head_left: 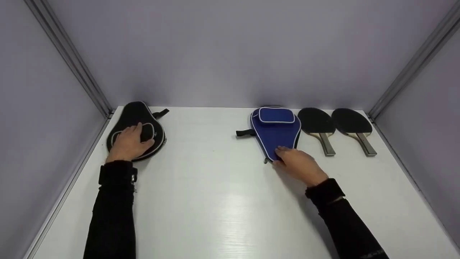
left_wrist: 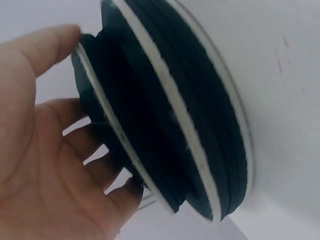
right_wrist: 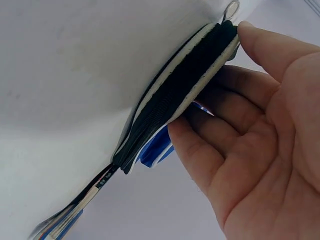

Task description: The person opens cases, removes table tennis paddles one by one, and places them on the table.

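Observation:
At the left of the table lies a black table tennis paddle case with white piping, its wide end toward me. My left hand rests on its round pocket, with the fingers spread over it. In the left wrist view the thumb and fingertips touch the pocket, which stands out from the case. Right of the middle is a blue paddle case, its narrow end toward me. The fingers of my right hand lie on that narrow end. The right wrist view shows the thumb at the case's zippered edge.
Two black table tennis paddles, one beside the blue case and one farther right, lie with handles toward me. A black strap sticks out left of the blue case. Pale panels enclose the back and sides of the white table.

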### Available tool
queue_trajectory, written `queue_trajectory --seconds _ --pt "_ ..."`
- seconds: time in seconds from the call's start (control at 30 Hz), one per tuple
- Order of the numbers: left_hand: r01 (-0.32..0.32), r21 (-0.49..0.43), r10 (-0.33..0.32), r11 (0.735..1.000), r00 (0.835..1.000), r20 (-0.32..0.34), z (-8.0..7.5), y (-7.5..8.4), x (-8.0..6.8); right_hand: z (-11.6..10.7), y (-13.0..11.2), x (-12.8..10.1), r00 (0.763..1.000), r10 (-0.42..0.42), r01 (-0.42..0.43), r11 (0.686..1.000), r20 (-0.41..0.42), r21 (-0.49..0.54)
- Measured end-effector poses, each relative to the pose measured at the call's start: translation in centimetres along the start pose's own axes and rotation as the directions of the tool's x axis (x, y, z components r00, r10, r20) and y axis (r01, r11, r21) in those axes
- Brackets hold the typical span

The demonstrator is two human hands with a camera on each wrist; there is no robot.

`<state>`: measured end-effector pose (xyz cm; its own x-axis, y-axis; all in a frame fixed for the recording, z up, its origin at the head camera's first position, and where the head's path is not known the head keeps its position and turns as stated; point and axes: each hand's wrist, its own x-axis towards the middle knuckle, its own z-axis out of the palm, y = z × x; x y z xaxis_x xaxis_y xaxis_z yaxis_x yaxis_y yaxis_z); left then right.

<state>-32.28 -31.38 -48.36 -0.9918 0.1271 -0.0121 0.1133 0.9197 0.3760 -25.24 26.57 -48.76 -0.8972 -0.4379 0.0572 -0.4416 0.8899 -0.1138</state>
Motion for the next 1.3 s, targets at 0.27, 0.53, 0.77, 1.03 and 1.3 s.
queue_trajectory --seconds 0.27,0.53,0.77,1.03,1.3 --pt "-0.016 0.042 0.014 0.999 0.999 0.049 -1.5 3.3 -2.0 -1.4 -1.0 0.1 1.000 0.008 -0.008 1.000 -0.001 0.028" --pt "-0.058 0.068 0.055 0.996 0.997 0.048 -0.9 4.6 -2.0 -2.4 -1.9 0.3 1.000 0.004 -0.003 0.998 -0.007 0.055" --pt "-0.061 0.054 0.057 0.997 0.996 0.066 -1.2 6.0 -1.9 -3.1 -2.5 0.9 1.000 -0.007 0.007 0.999 -0.007 0.052" --pt "-0.083 0.056 0.079 0.995 0.995 0.066 -0.6 8.1 -1.8 -3.8 -3.5 1.6 0.999 -0.037 0.039 0.997 -0.033 0.070" --pt "-0.086 0.077 0.081 0.993 0.994 0.073 0.2 10.5 -2.1 -4.0 -4.7 2.3 0.996 -0.072 0.075 0.994 -0.044 0.075"
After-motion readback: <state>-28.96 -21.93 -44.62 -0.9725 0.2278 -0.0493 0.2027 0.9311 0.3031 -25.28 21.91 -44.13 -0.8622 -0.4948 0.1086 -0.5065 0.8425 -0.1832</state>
